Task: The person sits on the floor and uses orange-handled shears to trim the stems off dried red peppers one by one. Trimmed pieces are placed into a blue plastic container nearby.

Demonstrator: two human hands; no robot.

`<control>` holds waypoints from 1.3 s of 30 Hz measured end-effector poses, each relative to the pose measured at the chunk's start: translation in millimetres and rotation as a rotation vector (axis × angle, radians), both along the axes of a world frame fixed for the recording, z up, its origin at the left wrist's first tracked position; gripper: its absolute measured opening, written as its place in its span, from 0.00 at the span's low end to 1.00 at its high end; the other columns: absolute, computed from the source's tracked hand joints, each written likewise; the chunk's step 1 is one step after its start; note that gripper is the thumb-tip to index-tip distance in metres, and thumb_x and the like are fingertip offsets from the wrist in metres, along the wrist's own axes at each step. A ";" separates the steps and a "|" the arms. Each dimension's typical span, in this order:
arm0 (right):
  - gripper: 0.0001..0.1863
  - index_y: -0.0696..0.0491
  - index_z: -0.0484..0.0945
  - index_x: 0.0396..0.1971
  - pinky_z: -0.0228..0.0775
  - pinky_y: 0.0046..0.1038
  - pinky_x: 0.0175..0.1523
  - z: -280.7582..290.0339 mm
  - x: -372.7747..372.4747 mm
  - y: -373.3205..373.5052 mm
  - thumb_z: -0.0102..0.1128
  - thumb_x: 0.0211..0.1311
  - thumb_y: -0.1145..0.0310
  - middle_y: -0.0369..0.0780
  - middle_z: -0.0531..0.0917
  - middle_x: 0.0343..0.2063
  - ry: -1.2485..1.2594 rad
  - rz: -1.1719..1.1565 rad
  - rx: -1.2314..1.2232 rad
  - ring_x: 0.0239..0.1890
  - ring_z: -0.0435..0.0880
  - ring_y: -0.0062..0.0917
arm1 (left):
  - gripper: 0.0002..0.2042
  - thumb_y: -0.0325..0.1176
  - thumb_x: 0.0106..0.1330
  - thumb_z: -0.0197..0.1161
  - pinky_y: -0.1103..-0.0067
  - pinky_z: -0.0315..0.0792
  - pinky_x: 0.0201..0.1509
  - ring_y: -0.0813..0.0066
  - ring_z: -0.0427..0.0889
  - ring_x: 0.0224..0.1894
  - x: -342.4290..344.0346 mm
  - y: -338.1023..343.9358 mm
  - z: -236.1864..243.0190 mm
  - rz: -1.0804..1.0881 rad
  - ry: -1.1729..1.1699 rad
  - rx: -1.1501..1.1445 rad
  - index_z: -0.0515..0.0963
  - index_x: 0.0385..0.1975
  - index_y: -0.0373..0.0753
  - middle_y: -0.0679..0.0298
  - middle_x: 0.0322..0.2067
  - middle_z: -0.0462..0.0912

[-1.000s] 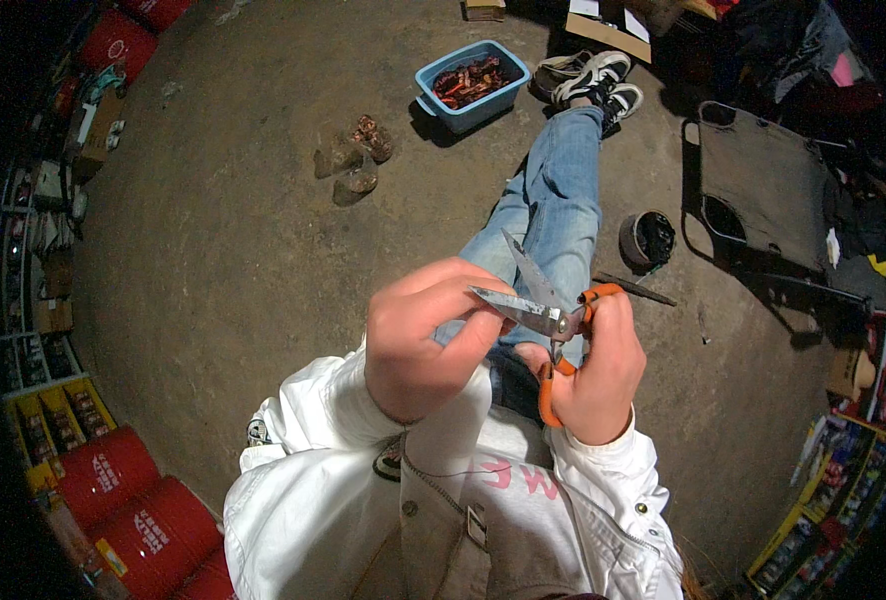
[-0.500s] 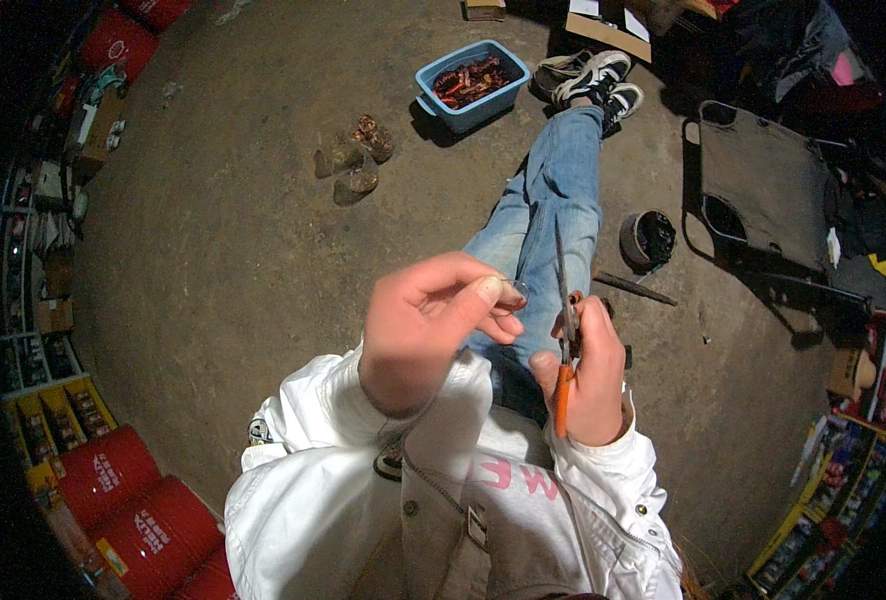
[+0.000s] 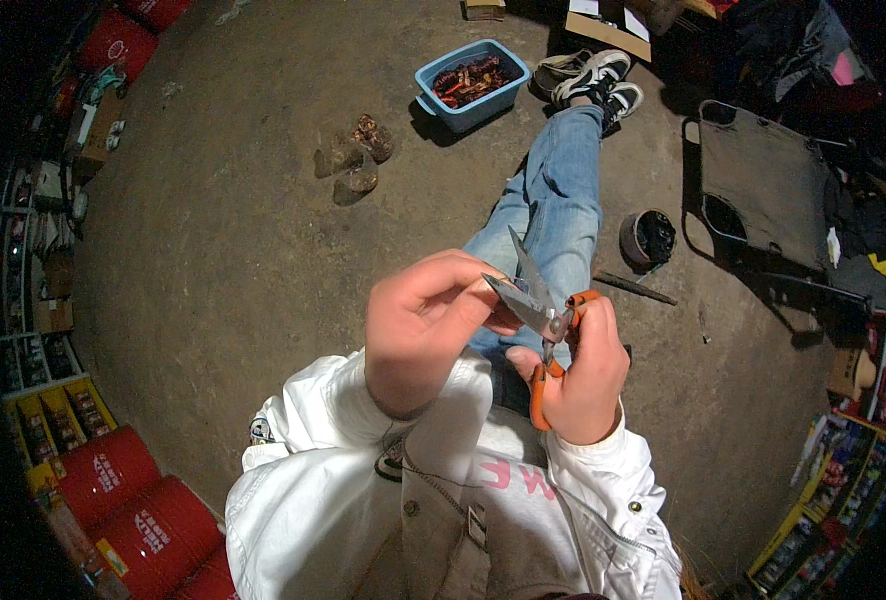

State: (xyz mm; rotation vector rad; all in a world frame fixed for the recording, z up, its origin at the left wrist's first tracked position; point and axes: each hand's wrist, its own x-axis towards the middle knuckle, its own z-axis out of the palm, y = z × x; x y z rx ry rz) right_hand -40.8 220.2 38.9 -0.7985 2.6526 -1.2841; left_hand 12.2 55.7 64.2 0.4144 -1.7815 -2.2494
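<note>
My left hand [image 3: 413, 325] is closed in a pinch, thumb against the fingers. Something small, perhaps a thin thread or a clear scrap, is at its fingertips, too fine to make out. In my right hand [image 3: 591, 375] is a pair of scissors [image 3: 525, 308] with orange handles, my thumb and fingers at the loops. The blades are spread, and the nearer blade's tip lies at the left fingertips. Behind them my outstretched legs in blue jeans [image 3: 563, 180] reach across the floor.
A blue plastic basin [image 3: 483, 112] of dark reddish pieces stands near my black-and-white shoes [image 3: 598, 80]. Left of it are several see-through containers [image 3: 356, 180]. A dark round tub [image 3: 631, 240], a rod [image 3: 638, 289] and a dark folding chair [image 3: 763, 190] are at right. Red drums [image 3: 153, 530] stand lower left.
The scissors have turned left from pointing away, and their blades have spread and come to the left fingertips. My left hand has stayed nearly in place, still pinching.
</note>
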 end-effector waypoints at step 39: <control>0.27 0.58 0.67 0.38 0.69 0.38 0.34 -0.5 -2.2 0.2 0.72 0.39 0.65 0.45 0.73 0.30 -0.146 0.064 -0.016 0.30 0.77 0.45 | 0.08 0.25 0.68 0.53 0.78 0.79 0.42 0.71 0.83 0.36 -0.9 -0.8 -8.8 -0.050 -0.004 0.183 0.77 0.36 0.26 0.56 0.34 0.80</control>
